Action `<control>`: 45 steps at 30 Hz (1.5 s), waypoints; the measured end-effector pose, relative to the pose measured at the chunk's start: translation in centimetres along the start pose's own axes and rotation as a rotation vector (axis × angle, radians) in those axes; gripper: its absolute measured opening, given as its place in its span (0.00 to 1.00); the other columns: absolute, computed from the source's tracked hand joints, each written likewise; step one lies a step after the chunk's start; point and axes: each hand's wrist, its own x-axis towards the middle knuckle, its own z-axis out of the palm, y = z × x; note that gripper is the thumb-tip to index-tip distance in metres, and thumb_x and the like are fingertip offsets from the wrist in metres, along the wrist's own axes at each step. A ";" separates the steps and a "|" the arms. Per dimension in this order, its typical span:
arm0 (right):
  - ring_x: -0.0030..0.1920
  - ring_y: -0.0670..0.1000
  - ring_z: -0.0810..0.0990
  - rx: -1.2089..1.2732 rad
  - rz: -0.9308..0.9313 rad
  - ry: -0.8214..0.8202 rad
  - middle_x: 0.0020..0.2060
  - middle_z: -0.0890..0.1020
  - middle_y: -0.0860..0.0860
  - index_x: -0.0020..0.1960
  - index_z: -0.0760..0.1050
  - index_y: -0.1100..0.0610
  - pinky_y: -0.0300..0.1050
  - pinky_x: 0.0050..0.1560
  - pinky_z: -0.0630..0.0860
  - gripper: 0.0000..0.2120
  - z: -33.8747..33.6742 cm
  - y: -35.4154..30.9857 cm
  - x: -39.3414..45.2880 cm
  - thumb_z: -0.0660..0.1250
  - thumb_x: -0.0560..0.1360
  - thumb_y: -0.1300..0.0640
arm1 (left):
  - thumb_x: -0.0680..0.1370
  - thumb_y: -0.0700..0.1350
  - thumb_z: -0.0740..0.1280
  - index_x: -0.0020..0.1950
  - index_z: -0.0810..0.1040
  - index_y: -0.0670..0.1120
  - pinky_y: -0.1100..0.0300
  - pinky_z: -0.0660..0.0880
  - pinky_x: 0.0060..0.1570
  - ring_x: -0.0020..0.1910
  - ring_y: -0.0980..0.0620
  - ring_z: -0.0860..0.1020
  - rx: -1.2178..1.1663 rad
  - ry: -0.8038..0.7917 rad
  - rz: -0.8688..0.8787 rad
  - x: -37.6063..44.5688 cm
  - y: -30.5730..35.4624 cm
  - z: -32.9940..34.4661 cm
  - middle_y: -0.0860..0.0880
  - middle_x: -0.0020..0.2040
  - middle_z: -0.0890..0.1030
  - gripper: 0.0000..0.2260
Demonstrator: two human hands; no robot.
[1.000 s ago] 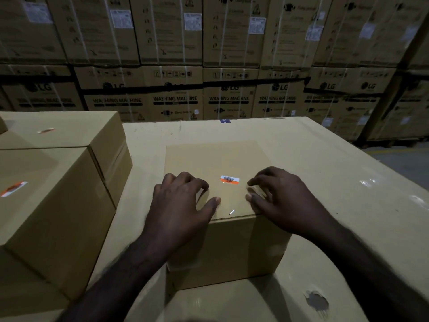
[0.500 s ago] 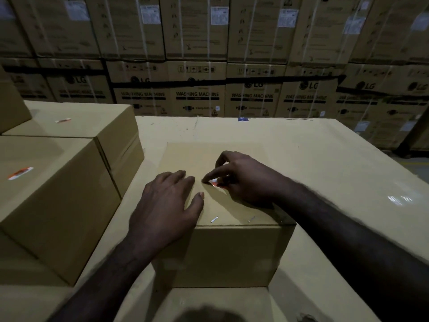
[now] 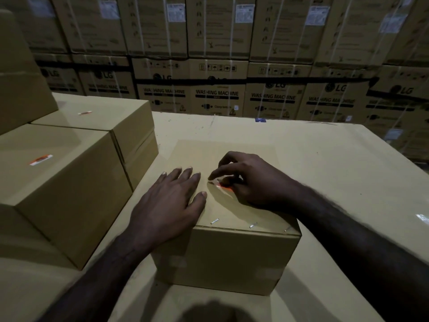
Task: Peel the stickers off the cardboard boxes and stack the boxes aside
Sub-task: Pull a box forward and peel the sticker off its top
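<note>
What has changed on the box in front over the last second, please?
The right hand moved left onto the orange sticker, which lay untouched a second ago, and now pinches it, lifting its edge off the middle box. The left hand stayed flat on the lid. The left-hand boxes keep their stickers.
</note>
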 end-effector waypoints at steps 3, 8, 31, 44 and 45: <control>0.54 0.41 0.74 0.035 -0.019 -0.043 0.57 0.75 0.43 0.59 0.81 0.44 0.34 0.50 0.74 0.14 -0.2 0.1 0.5 0.67 0.77 0.58 | 0.73 0.62 0.46 0.77 0.57 0.55 0.55 0.48 0.74 0.77 0.56 0.50 -0.027 0.009 -0.009 -0.1 0.1 -0.1 0.55 0.78 0.55 0.32; 0.55 0.43 0.75 0.043 -0.065 -0.037 0.57 0.77 0.46 0.55 0.83 0.48 0.35 0.51 0.77 0.16 -0.5 0.5 0.9 0.68 0.74 0.66 | 0.73 0.62 0.46 0.77 0.57 0.55 0.58 0.48 0.72 0.76 0.57 0.50 -0.022 0.022 -0.014 -0.3 0.2 -0.2 0.56 0.78 0.55 0.32; 0.57 0.46 0.72 0.057 -0.076 0.014 0.56 0.78 0.44 0.59 0.76 0.51 0.49 0.55 0.75 0.11 0.0 1.7 0.5 0.64 0.78 0.60 | 0.75 0.64 0.39 0.78 0.44 0.56 0.51 0.36 0.74 0.76 0.57 0.37 0.163 -0.098 0.040 0.3 -0.4 0.3 0.54 0.78 0.40 0.32; 0.66 0.44 0.74 0.659 0.064 -0.175 0.60 0.81 0.50 0.52 0.67 0.49 0.55 0.65 0.73 0.03 -1.5 1.8 -2.4 0.55 0.80 0.52 | 0.76 0.66 0.39 0.78 0.44 0.58 0.55 0.37 0.72 0.76 0.57 0.40 0.150 -0.184 0.129 1.1 -1.6 -0.4 0.55 0.78 0.42 0.31; 0.67 0.41 0.73 0.645 0.070 -0.198 0.62 0.80 0.49 0.52 0.66 0.48 0.51 0.64 0.74 0.02 -1.5 1.6 -2.6 0.55 0.81 0.52 | 0.77 0.66 0.40 0.78 0.44 0.58 0.56 0.36 0.71 0.76 0.58 0.40 0.149 -0.182 0.129 1.2 -1.7 -0.4 0.55 0.78 0.42 0.30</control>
